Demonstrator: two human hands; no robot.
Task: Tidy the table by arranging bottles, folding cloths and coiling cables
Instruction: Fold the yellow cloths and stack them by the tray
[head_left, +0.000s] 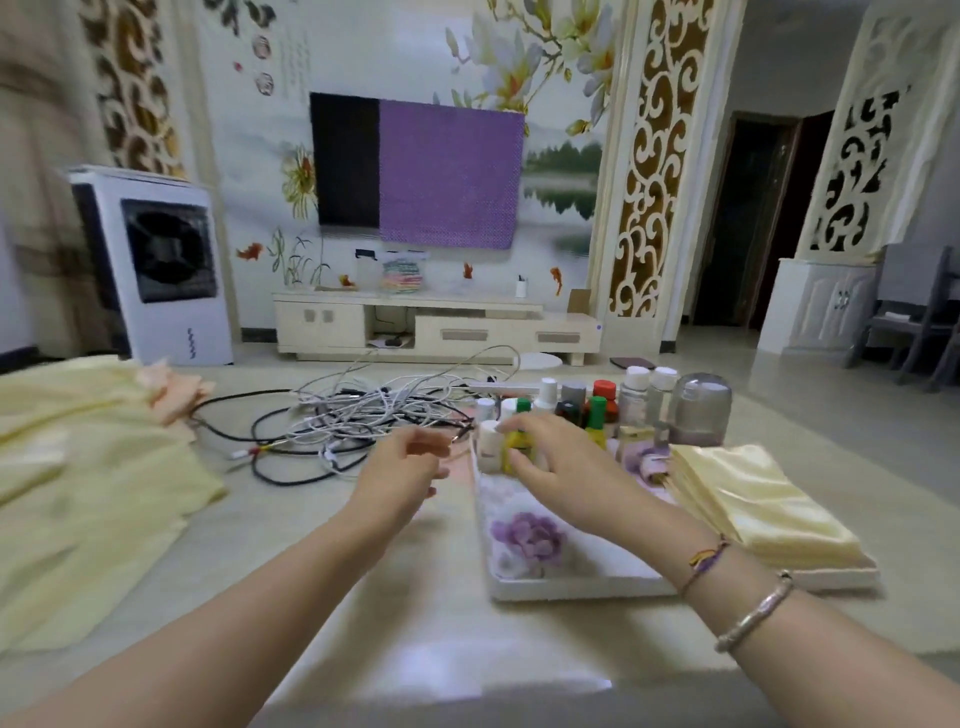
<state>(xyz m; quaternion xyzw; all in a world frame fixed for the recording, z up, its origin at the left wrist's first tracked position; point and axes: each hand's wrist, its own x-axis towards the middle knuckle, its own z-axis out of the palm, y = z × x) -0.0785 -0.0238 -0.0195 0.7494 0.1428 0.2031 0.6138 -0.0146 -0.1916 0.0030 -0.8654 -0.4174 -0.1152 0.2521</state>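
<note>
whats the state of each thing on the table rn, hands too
left hand: fingers loosely curled, holding nothing
right hand: grip round the yellow bottle
yellow bottle: upright in the tray
other bottles: upright, capped, clustered at the tray's far end
cables: tangled, not coiled
folded yellow cloth: stacked neatly right of the tray
loose yellow cloth: spread out, unfolded

One head-worn wide-angle view looks forward and slightly down across the table (426, 623) — both forearms reach in from the bottom edge, near the lens. Beyond the table's far edge it faces the wall with the TV (415, 171) — well off. Straight lines bow toward the frame's edges.
</note>
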